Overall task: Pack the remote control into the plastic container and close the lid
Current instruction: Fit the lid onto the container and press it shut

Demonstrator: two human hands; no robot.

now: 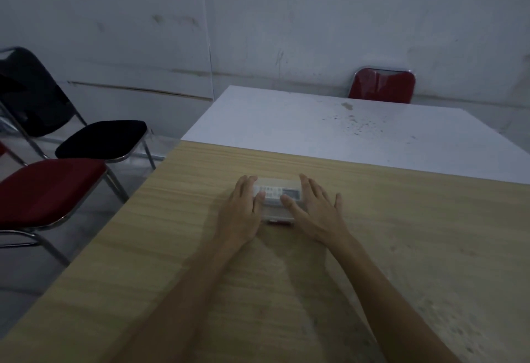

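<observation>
A clear plastic container (277, 211) sits on the wooden table (401, 233), a red clasp showing at its near edge. Inside it lies a white remote control (276, 192), seen through the clear top. My left hand (243, 210) rests flat against the container's left side, thumb on its top. My right hand (311, 210) lies along the right side, thumb pressing on the top as well. Both hands have their fingers spread and hold the box between them.
A white table (329, 127) butts against the wooden one's far edge, with a red chair (383, 86) behind it. To the left stand a black chair (100, 139) and another red chair (46, 190). A grey wall closes the back.
</observation>
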